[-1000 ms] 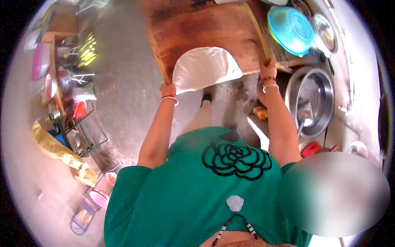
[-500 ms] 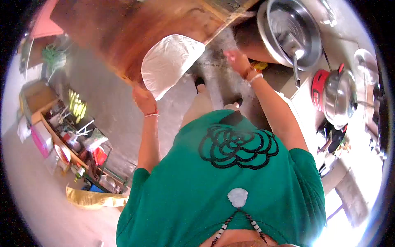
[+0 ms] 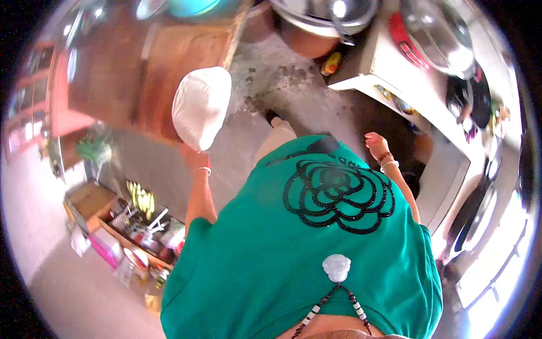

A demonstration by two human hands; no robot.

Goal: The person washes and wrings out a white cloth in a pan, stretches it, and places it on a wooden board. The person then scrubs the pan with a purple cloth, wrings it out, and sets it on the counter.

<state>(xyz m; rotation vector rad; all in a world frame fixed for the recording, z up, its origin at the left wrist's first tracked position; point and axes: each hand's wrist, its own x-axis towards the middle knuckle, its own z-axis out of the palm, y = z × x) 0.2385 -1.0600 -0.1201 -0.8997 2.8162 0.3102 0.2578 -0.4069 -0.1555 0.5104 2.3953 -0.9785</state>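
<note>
A pale, soft sheet [image 3: 201, 107] that looks like rolled-out dough hangs folded beside the edge of the wooden table [image 3: 186, 53]. My left hand [image 3: 193, 156] grips its lower end; the fingers are partly hidden and blurred. My right hand [image 3: 377, 146] hangs low at my side near the white counter, with loosely bent fingers and nothing in it.
A large metal pan [image 3: 316, 20] with a ladle stands at the top. Beyond my right arm is a white counter [image 3: 418, 96] with a red-sided metal pot [image 3: 437, 37]. At lower left, bananas [image 3: 141, 199] lie by a crowded shelf [image 3: 132, 240].
My view has swung toward the right. The dough sheet has folded from a broad half-circle into a narrower shape. My right hand has dropped back toward my body.
</note>
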